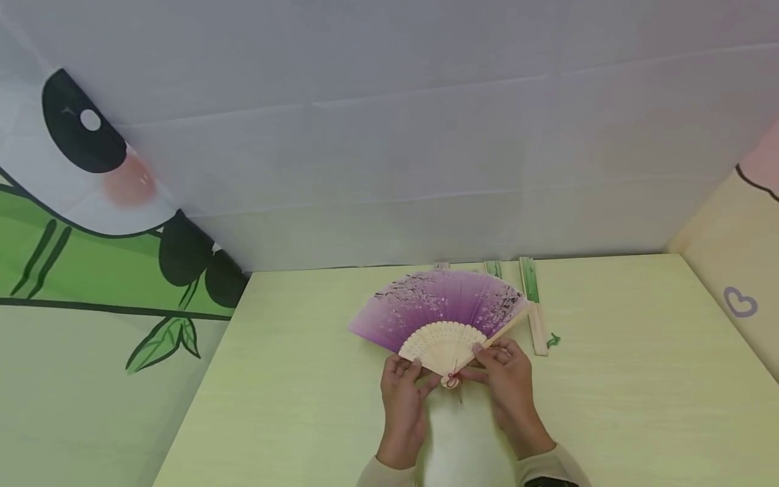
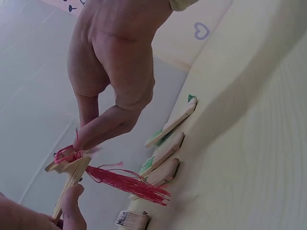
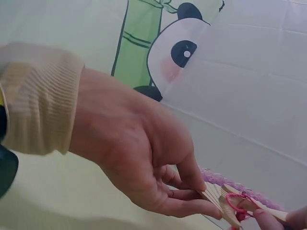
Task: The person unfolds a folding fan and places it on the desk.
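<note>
A purple folding fan [image 1: 447, 294] with a blossom print is spread wide in the head view, its pale ribs [image 1: 444, 341] meeting at a pivot with red cord. On its left side, my left hand [image 1: 404, 399] pinches the outer rib between thumb and fingers. My right hand [image 1: 508, 385] pinches the opposite outer rib close to the pivot; the right wrist view shows this hand [image 3: 144, 143] gripping the rib ends. A red tassel [image 2: 132, 184] hangs from the pivot in the left wrist view, above the table. Most of the fan's face is out of that view.
Behind and right of the fan, several folded fans lie on the pale wooden table [image 1: 292, 379]. One green folded fan [image 1: 531, 281] has a green tassel [image 1: 553, 340]. A light cloth wall [image 1: 426, 162] stands along the back edge, with printed panels at both sides.
</note>
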Motion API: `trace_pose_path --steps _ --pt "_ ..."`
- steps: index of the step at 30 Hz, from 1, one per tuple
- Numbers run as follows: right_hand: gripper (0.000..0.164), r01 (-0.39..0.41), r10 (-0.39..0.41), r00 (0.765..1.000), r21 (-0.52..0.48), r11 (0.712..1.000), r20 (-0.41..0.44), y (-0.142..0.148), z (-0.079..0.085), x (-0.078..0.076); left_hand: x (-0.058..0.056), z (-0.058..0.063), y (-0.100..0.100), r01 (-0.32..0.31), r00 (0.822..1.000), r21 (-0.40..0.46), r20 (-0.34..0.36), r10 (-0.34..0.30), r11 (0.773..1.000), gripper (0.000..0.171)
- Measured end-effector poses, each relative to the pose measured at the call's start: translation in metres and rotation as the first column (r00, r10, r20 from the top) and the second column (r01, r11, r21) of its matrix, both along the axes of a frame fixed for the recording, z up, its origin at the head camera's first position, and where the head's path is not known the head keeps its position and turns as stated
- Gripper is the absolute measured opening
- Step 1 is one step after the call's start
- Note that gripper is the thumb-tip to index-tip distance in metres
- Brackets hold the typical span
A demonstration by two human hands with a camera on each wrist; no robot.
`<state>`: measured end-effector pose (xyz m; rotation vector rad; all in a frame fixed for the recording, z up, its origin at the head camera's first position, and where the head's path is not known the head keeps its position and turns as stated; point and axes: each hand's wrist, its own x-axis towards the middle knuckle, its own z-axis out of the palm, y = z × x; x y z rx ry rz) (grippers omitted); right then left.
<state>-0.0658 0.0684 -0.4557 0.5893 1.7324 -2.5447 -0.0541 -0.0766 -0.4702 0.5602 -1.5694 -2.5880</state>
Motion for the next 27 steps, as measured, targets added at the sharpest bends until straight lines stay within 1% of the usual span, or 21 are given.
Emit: trace_pose_path --steps 2,5,7,10,14,19,24,27 --pt "0.013 0.019 -0.019 1.000 -0.050 0.999 -0.003 -0.003 0.000 -0.001 -0.001 0.000 0.001 -0.041 0.999 0.015 -0.006 0.041 0.999 0.010" --pt "0.013 0.048 -0.049 0.999 -0.093 0.995 -0.011 -0.006 -0.002 -0.002 -0.003 0.001 0.003 -0.087 0.996 0.032 -0.009 0.087 0.996 0.009" --pt "0.016 0.063 -0.065 0.998 -0.107 0.992 -0.014 -0.008 -0.003 -0.003 -0.004 0.001 0.004 -0.113 0.994 0.039 -0.002 0.114 0.993 0.009" --pt "0.024 0.080 -0.083 0.996 -0.128 0.989 -0.019 -0.011 -0.004 -0.004 -0.006 0.001 0.007 -0.150 0.989 0.047 0.016 0.149 0.988 0.010" --pt "0.032 0.111 -0.116 0.993 -0.158 0.981 -0.024 -0.015 -0.004 -0.005 -0.010 0.001 0.011 -0.207 0.978 0.062 0.022 0.206 0.976 0.008" --pt "0.032 0.160 -0.166 0.986 -0.190 0.969 -0.014 -0.023 -0.005 -0.007 -0.013 0.001 0.013 -0.272 0.962 0.083 0.010 0.273 0.959 0.008" --pt "0.029 0.193 -0.201 0.980 -0.239 0.952 -0.009 -0.035 -0.009 -0.012 -0.019 0.001 0.007 -0.317 0.948 0.091 0.008 0.318 0.944 0.012" --pt "0.030 0.169 -0.181 0.983 -0.266 0.949 -0.021 -0.046 -0.012 -0.018 -0.026 0.002 -0.004 -0.336 0.942 0.078 0.010 0.336 0.939 0.014"
